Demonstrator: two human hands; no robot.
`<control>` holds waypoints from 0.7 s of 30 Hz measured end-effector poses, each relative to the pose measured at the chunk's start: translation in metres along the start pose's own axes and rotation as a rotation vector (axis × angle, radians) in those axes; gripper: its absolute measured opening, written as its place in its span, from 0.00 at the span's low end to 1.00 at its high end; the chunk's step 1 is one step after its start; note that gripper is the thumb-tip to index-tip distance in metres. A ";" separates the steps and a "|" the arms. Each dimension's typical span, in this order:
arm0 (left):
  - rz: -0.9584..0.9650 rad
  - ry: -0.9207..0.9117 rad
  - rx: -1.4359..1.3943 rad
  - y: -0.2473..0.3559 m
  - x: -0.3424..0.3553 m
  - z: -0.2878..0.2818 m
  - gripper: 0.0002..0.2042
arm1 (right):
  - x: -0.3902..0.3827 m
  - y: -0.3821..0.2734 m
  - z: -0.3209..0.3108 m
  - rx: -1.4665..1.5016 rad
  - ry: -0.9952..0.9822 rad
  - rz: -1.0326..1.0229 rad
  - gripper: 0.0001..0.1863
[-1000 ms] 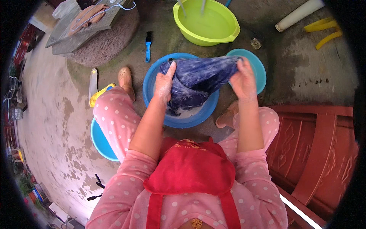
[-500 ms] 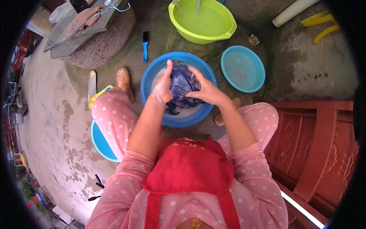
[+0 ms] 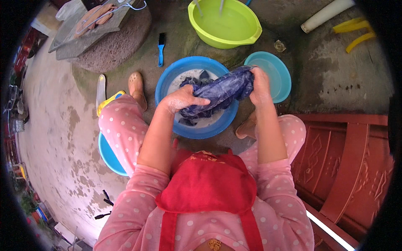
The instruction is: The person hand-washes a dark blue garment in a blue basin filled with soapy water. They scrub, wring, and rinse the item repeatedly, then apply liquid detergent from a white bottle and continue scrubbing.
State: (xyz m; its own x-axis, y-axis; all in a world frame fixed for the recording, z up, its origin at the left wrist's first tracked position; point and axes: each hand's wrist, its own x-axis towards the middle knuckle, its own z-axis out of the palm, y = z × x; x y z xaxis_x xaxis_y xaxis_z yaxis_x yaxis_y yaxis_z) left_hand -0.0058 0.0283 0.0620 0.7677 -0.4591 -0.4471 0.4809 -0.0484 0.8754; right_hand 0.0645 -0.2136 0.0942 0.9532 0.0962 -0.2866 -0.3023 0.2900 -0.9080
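A wet, dark blue cloth garment (image 3: 222,90) is stretched slantwise over a round blue basin (image 3: 161,83). Suds and cloudy water (image 3: 178,79) show inside, and part of the fabric still lies in them. My right hand (image 3: 260,85) grips the garment's raised end beyond the basin's right rim, close to a smaller teal basin (image 3: 284,79). Over the left side of the blue basin, my left hand (image 3: 182,99) is closed on the cloth, its thumb lying on top. Foam clings to the left hand. What kind of garment it is cannot be made out.
A yellow-green tub (image 3: 226,27) of cloudy water stands at the far side. Left of the blue basin lies a blue-handled brush (image 3: 161,50). A stone slab (image 3: 90,39) is at far left, a red carved wooden panel (image 3: 326,154) at right. Another blue basin (image 3: 109,157) sits by my left leg.
Both hands were over the bundled cloth in the basin with fingers spread. Now they hold it; the right hand has drawn one end up and to the right, stretching it out.
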 end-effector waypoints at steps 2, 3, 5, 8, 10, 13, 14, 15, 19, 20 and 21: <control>0.023 0.126 -0.163 0.006 -0.002 0.010 0.26 | 0.001 0.003 0.003 -0.069 -0.093 0.027 0.17; 0.034 0.189 -0.244 0.011 -0.004 0.018 0.24 | -0.002 0.004 0.005 -0.128 -0.180 0.010 0.21; 0.075 0.228 -0.453 0.013 -0.003 0.024 0.21 | -0.016 0.003 0.019 -0.246 -0.357 -0.020 0.32; 0.131 0.194 -0.725 0.013 0.006 0.030 0.18 | -0.021 0.027 0.026 -0.190 -0.554 0.133 0.41; 0.084 0.282 -0.736 0.018 0.009 0.038 0.20 | -0.026 0.040 0.037 -0.190 -0.490 0.182 0.35; 0.090 0.481 -0.675 0.015 0.012 0.037 0.23 | -0.023 0.042 0.047 -0.267 -0.187 0.084 0.24; 0.097 0.575 -0.591 0.014 0.012 0.036 0.23 | -0.022 0.036 0.047 -0.319 -0.140 -0.004 0.21; 0.105 0.668 -0.506 0.013 0.012 0.035 0.24 | -0.022 0.028 0.047 -0.371 -0.092 -0.093 0.17; -0.327 0.534 -0.741 0.003 0.006 0.040 0.36 | -0.037 0.024 0.058 -0.797 -0.112 -0.642 0.10; -0.333 0.217 -1.065 -0.012 0.010 0.039 0.43 | -0.045 0.027 0.070 -0.802 -0.177 -0.738 0.09; 0.016 -0.069 -1.219 -0.040 0.021 0.040 0.44 | -0.049 0.037 0.074 -0.831 -0.287 -0.846 0.10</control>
State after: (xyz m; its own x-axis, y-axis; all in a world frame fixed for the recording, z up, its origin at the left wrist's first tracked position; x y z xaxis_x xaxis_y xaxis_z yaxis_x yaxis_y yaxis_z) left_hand -0.0257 -0.0147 0.0253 0.7706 -0.5003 -0.3948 0.5827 0.8040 0.1185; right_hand 0.0064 -0.1370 0.0970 0.7803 0.4097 0.4725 0.6087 -0.3239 -0.7243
